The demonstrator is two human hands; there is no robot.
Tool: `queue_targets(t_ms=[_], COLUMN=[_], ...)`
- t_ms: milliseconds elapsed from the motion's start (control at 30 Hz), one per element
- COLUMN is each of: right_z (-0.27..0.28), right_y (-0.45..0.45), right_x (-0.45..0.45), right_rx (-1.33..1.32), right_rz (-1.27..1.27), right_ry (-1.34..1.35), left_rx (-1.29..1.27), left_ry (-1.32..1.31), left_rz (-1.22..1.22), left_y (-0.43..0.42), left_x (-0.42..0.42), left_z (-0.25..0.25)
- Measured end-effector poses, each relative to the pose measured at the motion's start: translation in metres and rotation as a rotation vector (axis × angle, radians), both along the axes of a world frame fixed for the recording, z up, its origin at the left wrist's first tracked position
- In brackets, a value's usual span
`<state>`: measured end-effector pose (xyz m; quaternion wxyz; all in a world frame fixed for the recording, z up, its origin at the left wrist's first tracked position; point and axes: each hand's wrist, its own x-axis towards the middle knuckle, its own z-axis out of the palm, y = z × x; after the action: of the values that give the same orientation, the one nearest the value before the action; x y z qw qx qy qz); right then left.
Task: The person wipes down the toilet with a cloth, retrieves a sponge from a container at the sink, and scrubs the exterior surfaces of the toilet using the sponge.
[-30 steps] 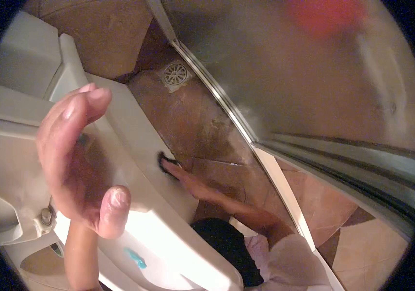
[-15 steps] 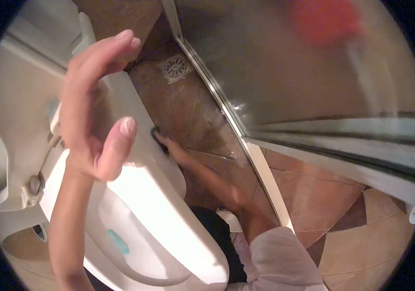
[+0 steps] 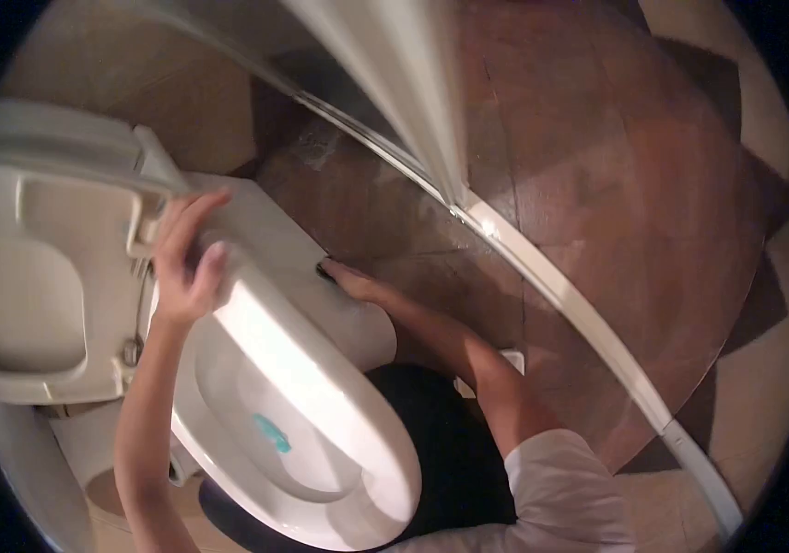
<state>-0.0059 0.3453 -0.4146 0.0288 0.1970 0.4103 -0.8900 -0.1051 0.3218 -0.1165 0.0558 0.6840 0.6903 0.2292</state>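
Note:
A white toilet bowl (image 3: 394,479) stands in front of me, and a turquoise patch (image 3: 272,433) lies on its inner wall. Over the bowl's back end is my left hand (image 3: 190,263), its fingers curved and the thumb apart, with nothing in it. Whether it touches the rim, I cannot tell. Low down on the bowl's outer right side, my right hand (image 3: 350,282) presses a small dark object (image 3: 323,269) against the white base. Most of that object is hidden by the fingers, so its kind is unclear.
The toilet seat (image 3: 81,276) is raised at the left. Right of the bowl, a metal-and-white shower track (image 3: 560,290) curves across wet brown floor tiles (image 3: 597,184). A shower door edge (image 3: 422,101) rises from it. A small white item (image 3: 512,361) lies beside my right arm.
My view has turned and shifted. My left hand has come down nearer the bowl's back rim. My right hand stays low at the toilet's side with the dark object.

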Motion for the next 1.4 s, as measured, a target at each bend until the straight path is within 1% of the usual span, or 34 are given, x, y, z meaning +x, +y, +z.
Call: queue_targets(t_ms=[33, 67, 133, 167, 200, 233, 267, 333, 367, 433, 467, 500, 567, 600, 633, 667, 733, 767, 833, 867, 933, 967, 1033, 1067, 1133, 1200, 1267, 1367, 1400], right_z=[-0.003, -0.002, 0.017, 0.013, 0.006, -0.005, -0.019, -0.094, -0.08, -0.028, -0.019, -0.021, -0.043, -0.061, -0.066, -0.064, -0.039, -0.041, -0.047, -0.044, -0.037, -0.041, -0.047, -0.044, -0.042, -0.046, -0.04, -0.031, -0.033], right_y=[0.002, -0.01, -0.026, -0.025, -0.028, -0.031, -0.023, -0.019, -0.008, 0.014, 0.015, 0.01, -0.009, -0.017, -0.021, -0.024, -0.008, -0.002, 0.013, 0.015, 0.01, 0.004, 0.016, 0.014, 0.001, 0.002, 0.01, 0.031, 0.03], right_x=[-0.009, -0.02, -0.038, -0.038, -0.033, -0.028, -0.025, -0.064, -0.063, -0.045, -0.043, -0.043, -0.036, -0.021, -0.005, -0.005, 0.004, -0.013, -0.066, -0.079, -0.093, -0.086, -0.047, -0.034, -0.012, -0.041, -0.073, -0.101, -0.099], right_rx=[0.186, 0.153, 0.283, 0.257, 0.298, 0.339, 0.373, 0.182, 0.183, 0.34, 0.322, 0.319, 0.207, 0.289, 0.369, 0.363, 0.539, 0.541, 0.703, 0.711, 0.812, 0.804, 0.78, 0.787, 0.638, 0.65, 0.661, 0.618, 0.652], right_rz=[0.095, 0.064, -0.189, -0.206, -0.204, -0.196, -0.157, -0.111, -0.114, -0.025, -0.063, -0.062, -0.108, -0.023, 0.064, 0.068, 0.12, 0.119, 0.099, 0.09, 0.038, 0.051, 0.24, 0.245, 0.084, 0.058, 0.028, 0.058, 0.122], right_ry=[0.032, 0.041, 0.418, 0.426, 0.462, 0.495, 0.347, 0.164, 0.169, -0.007, 0.001, 0.014, 0.03, 0.019, 0.008, 0.008, -0.077, -0.075, -0.068, -0.065, -0.233, -0.223, -0.07, -0.065, -0.129, -0.15, -0.163, -0.126, -0.089], left_rx=[0.022, -0.007, -0.061, 0.019, 0.094, 0.062, 0.108, 0.196, 0.198, 0.204, 0.202, 0.204, 0.202, 0.203, 0.201, 0.196, 0.341, 0.343, 0.39, 0.399, 0.427, 0.418, 0.453, 0.425, 0.466, 0.489, 0.515, 0.478, 0.481], left_ry=[0.01, 0.051, 0.105, 0.133, 0.159, 0.165, 0.161, 0.166, 0.17, 0.037, 0.045, 0.037, 0.04, 0.054, 0.066, 0.066, 0.016, 0.018, 0.054, 0.057, 0.107, 0.116, 0.062, 0.118, 0.105, 0.091, 0.139, 0.184, 0.174], left_rz=[-0.018, -0.02, -0.03, -0.01, 0.01, 0.007, 0.066, 0.138, 0.134, 0.236, 0.235, 0.251, 0.276, 0.271, 0.269, 0.272, 0.258, 0.258, 0.267, 0.26, 0.268, 0.281, 0.281, 0.258, 0.294, 0.315, 0.29, 0.325, 0.272], left_y=[-0.002, -0.006, -0.005, -0.006, -0.006, -0.006, -0.008, -0.008, -0.009, -0.017, -0.017, -0.017, -0.017, -0.016, -0.017, -0.017, -0.014, -0.014, -0.014, -0.013, -0.016, -0.019, -0.016, -0.015, -0.015, -0.015, -0.015, -0.017, -0.015], left_x=[-0.004, -0.005, -0.007, -0.009, -0.009, -0.009, -0.008, -0.007, -0.008, -0.009, -0.008, -0.007, -0.007, -0.008, -0.008, -0.008, -0.008, -0.009, -0.009, -0.01, -0.01, -0.009, -0.008, -0.007, -0.007, -0.007, -0.007, -0.011, -0.009], left_z=[-0.003, -0.004, -0.007, -0.01, -0.012, -0.014, -0.015, -0.018, -0.019, -0.022, -0.023, -0.024, -0.022, -0.022, -0.021, -0.022, -0.025, -0.026, -0.026, -0.027, -0.027, -0.027, -0.029, -0.026, -0.027, -0.029, -0.029, -0.027, -0.028])
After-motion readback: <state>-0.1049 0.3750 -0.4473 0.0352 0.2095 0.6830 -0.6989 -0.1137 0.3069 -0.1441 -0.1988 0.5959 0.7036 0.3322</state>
